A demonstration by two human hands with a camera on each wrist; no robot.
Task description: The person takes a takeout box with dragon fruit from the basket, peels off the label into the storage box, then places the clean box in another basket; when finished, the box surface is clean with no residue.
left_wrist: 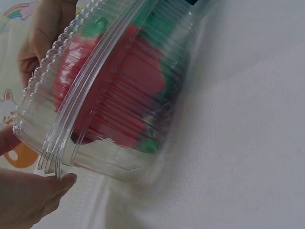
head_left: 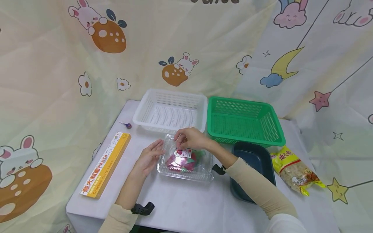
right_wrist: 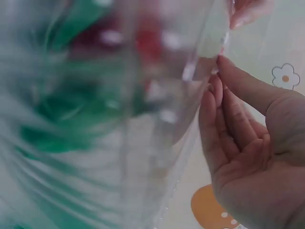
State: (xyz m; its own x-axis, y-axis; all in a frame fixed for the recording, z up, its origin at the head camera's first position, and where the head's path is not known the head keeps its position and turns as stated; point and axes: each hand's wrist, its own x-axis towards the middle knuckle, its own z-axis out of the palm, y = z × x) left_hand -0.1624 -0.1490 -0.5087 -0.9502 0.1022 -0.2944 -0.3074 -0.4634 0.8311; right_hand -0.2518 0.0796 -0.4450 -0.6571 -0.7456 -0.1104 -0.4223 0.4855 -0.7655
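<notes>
A clear plastic clamshell box (head_left: 186,175) lies closed on the table, with a pinkish-red and green thing (left_wrist: 128,86) showing through its walls. On the lid is a white sticker label (head_left: 186,152) with a red print. My right hand (head_left: 190,138) is over the lid, thumb and index fingertips pinched together at the label's upper left edge; the right wrist view shows that thumb (right_wrist: 243,86) meeting the finger right at the lid. At the box's left side my left hand (head_left: 149,158) has its fingers extended, fingertips at the rim, its thumb (left_wrist: 66,181) by the rim's corner.
Behind the box stand a white basket (head_left: 140,121) and a green basket (head_left: 244,140). A dark blue tray (head_left: 253,147) and a yellow pasta bag (head_left: 297,171) lie to the right. A yellow-and-white pasta box (head_left: 106,165) and a small lollipop (head_left: 127,125) are on the left.
</notes>
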